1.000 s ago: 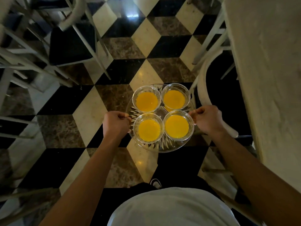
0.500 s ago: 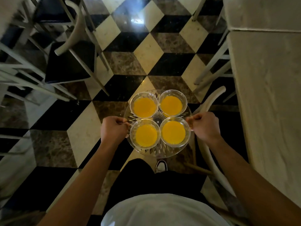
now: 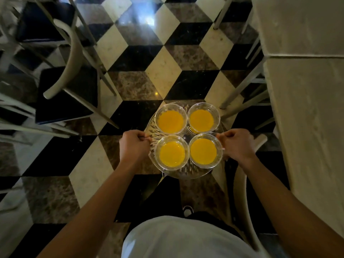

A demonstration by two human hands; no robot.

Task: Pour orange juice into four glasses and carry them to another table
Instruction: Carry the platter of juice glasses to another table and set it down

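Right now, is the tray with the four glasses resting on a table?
No: both hands, left and right, hold the clear tray by its edges above the checkered floor.

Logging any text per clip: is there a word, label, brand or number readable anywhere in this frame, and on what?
None: no text shows on the four juice glasses, the cut-glass tray, the tables or the floor.
The shoe bears a white mark, too small to read.

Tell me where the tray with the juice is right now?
In the head view, the clear glass tray is mid-frame, held above the checkered floor between the left hand and right hand, with four juice glasses on it.
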